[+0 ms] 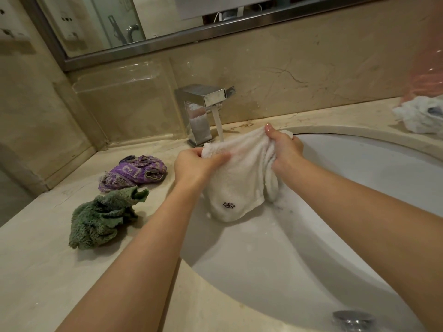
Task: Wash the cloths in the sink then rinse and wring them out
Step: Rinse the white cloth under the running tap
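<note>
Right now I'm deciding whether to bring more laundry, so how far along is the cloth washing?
Nothing looks finished. In hand: the left hand and right hand grip the white cloth under the tap's running water over the sink. Left: the purple cloth and green cloth lie crumpled on the counter; whether they're washed can't be told.

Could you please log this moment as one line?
step: rinsing | both hands grip white cloth | faucet running | green cloth waiting
</note>
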A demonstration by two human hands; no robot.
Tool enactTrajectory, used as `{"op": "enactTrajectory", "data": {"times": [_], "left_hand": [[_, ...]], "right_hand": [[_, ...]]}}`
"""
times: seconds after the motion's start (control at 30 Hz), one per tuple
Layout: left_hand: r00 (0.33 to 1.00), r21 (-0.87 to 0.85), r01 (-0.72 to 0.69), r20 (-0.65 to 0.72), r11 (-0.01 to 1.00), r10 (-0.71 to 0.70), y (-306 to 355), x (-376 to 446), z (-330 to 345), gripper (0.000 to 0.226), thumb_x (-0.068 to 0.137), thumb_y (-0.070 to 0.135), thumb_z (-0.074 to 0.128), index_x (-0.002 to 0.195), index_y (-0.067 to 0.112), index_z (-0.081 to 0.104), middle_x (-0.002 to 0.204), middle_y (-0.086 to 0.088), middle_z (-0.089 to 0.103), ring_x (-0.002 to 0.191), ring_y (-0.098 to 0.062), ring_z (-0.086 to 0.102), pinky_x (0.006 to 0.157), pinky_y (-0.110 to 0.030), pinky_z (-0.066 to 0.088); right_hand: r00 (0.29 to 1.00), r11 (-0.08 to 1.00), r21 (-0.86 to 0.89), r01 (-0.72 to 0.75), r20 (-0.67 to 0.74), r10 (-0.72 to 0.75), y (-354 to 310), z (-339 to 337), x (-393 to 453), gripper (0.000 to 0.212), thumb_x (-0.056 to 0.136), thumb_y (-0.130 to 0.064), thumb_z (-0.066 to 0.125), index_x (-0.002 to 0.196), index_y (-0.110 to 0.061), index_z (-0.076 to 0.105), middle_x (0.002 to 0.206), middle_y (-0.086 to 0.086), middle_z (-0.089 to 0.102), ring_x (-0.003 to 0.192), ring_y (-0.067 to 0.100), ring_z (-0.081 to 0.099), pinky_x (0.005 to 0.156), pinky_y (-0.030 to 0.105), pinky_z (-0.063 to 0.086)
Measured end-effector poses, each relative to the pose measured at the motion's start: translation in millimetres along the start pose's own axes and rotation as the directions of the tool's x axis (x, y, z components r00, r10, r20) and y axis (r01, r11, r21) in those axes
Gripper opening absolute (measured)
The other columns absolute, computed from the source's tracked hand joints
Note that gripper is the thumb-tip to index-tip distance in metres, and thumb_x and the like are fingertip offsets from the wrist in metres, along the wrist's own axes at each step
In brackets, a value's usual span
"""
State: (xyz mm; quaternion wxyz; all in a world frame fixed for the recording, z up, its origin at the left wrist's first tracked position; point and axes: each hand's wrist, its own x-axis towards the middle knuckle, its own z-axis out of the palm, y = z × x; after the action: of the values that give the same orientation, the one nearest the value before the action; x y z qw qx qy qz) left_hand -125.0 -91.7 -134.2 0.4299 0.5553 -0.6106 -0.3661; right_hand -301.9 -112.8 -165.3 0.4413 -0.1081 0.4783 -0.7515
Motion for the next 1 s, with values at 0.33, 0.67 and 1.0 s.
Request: {"op": "enactTrajectory", "data": {"times": [0.33, 0.67, 1.0], "left_hand": [[0.999, -0.345, 0.05, 0.03, 0.937, -0.042, 3.5, 8.6, -1.0, 0.011, 0.086, 0.008, 0.058, 0.079, 0.007, 0.066, 0.082, -0.009, 0.065, 0.077, -0.02, 0.06, 0.073, -0.032, 0.05], [0.987, -0.506, -0.041, -0.152, 0.861, -0.043, 2.2, 8.3, -6.4, 0.012, 0.077, 0.009, 0.079, 0.086, 0.01, 0.071, 0.085, -0.007, 0.073, 0.079, -0.017, 0.071, 0.066, -0.022, 0.057], [0.985, -0.453, -0.041, 0.132, 0.891, 0.113, 7.1, 1.7, -1.6, 0.039, 0.094, 0.005, 0.05, 0.13, 0.016, 0.06, 0.12, 0.005, 0.068, 0.104, -0.005, 0.065, 0.076, -0.008, 0.051]], "right_hand": [[0.999, 0.996, 0.086, 0.006, 0.044, -0.01, -6.6, -0.3, 5.9, 0.07, 0.069, -0.027, 0.086, 0.129, -0.012, 0.053, 0.113, 0.006, 0.067, 0.101, 0.027, 0.066, 0.094, 0.044, 0.053], [0.999, 0.996, 0.091, 0.024, 0.046, -0.028, -6.7, -2.9, 12.3, 0.071, 0.075, -0.029, 0.082, 0.136, -0.015, 0.048, 0.119, 0.005, 0.064, 0.108, 0.026, 0.062, 0.098, 0.044, 0.05], [0.999, 0.988, 0.153, 0.038, -0.006, -0.037, -10.8, -13.1, 32.7, 0.064, 0.063, -0.036, 0.088, 0.118, -0.013, 0.064, 0.103, 0.005, 0.073, 0.092, 0.027, 0.07, 0.087, 0.044, 0.056]]}}
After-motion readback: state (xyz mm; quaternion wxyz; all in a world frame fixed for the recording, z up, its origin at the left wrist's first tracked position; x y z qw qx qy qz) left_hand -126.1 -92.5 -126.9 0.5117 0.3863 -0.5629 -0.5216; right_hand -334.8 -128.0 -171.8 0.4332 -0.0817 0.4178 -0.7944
